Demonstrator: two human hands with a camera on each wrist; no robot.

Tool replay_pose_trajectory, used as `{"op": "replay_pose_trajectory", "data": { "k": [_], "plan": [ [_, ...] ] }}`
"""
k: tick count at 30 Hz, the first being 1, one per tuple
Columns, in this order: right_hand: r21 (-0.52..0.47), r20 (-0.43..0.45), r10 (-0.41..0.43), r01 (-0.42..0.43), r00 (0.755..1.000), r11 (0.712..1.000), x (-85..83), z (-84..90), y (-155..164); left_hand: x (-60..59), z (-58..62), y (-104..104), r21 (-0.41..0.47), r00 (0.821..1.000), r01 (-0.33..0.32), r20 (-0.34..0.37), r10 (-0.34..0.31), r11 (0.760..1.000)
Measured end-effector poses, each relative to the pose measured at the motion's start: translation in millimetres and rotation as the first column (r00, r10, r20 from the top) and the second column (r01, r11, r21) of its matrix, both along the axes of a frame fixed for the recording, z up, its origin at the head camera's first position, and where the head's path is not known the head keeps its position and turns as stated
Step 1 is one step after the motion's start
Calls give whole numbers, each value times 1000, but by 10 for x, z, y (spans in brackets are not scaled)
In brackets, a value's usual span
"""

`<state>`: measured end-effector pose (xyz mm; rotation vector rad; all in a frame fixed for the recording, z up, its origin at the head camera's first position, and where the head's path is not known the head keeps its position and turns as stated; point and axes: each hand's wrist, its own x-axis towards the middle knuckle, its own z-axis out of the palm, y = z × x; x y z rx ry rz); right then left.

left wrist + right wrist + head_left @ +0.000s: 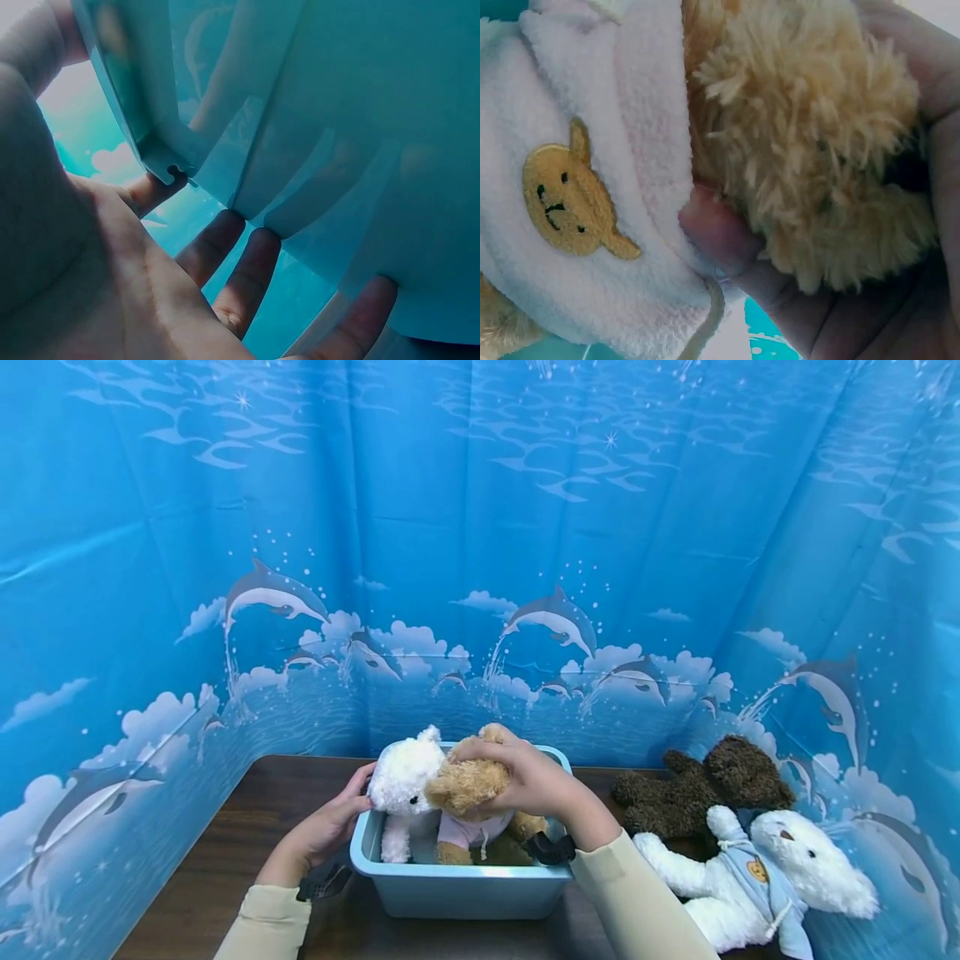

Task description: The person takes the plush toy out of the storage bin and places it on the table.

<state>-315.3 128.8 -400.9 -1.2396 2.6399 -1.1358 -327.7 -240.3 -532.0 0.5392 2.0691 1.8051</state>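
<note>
A light blue plastic tub [480, 871] stands on the table with two plush toys in it. My left hand [330, 827] holds the tub's left rim; in the left wrist view its fingertips touch the outside of the tub wall [360, 97]. Inside, a white plush toy [405, 777] sits upright at the left. Beside it is a tan teddy bear [465, 785] in a pale pink top, its head gripped from above by my right hand [536, 777]. Close up, the right wrist view shows its curly fur [802, 135] and a bear-face patch [566, 199].
To the right of the tub lies a dark brown teddy bear [675, 797]. In front of it, a white teddy bear [810, 856] in a light blue top lies on its side. A blue dolphin-print curtain [465, 568] hangs behind the dark wooden table [210, 868].
</note>
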Motion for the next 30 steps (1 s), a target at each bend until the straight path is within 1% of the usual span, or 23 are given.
{"op": "replay_pose_trajectory", "data": {
  "k": [5,7,9,13,15,19,21,25,28,30],
  "plan": [
    [-66,19,-74,75,997,995,69,36,33,-4,-6,3,3,1000,-14,8,14,1000],
    [-80,11,-102,103,995,991,82,42,41,-8,-6,6,2,1000,-21,11,21,1000],
    [-92,2,-116,115,993,989,95,38,48,-10,-5,9,4,1000,-26,12,26,1000],
    [-116,-4,-139,137,990,984,141,21,82,-10,-7,13,7,1000,-15,10,15,1000],
    [-137,17,-157,157,988,978,177,16,109,-4,-5,19,10,1000,-12,11,12,1000],
    [-179,113,-170,189,979,966,244,18,171,12,-3,23,14,1000,-7,7,7,1000],
    [-197,146,-165,192,975,961,257,13,200,21,-1,20,12,1000,-12,10,11,1000],
    [-228,161,-161,195,974,954,259,-21,253,27,0,10,5,1000,-17,10,17,1000],
    [-237,175,-185,224,967,946,285,-41,293,24,1,7,10,1000,-12,5,12,1000],
    [-235,199,-209,253,958,938,315,-42,315,20,0,5,13,1000,-8,4,8,1000]
  ]
}}
